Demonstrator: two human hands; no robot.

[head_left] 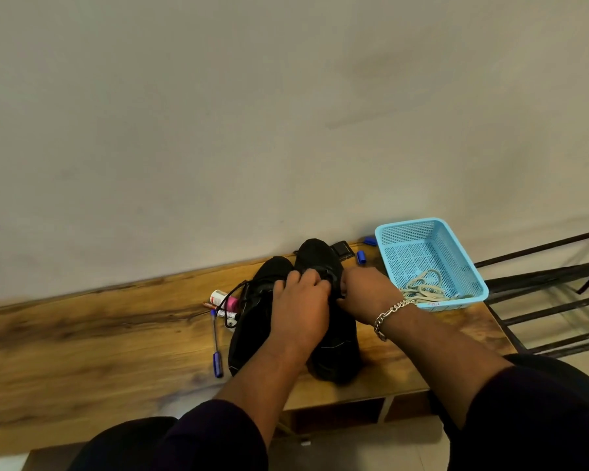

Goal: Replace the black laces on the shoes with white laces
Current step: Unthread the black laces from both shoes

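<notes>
While both shoes [269,321] lie toes to the wall, left of the blue basket [470,266], your left hand [300,300] and right hand [364,294] pinch at the right shoe's black lace [233,297]. White laces [422,287] sit in that basket, nearer your right.

Wooden table [82,334] across the lower frame, bearing two black shoes [334,355] side by side at centre, a blue pen [216,348] and small tubes [222,300] just left of them, a light-blue basket [470,263] at right, blue caps [361,257] behind.
</notes>
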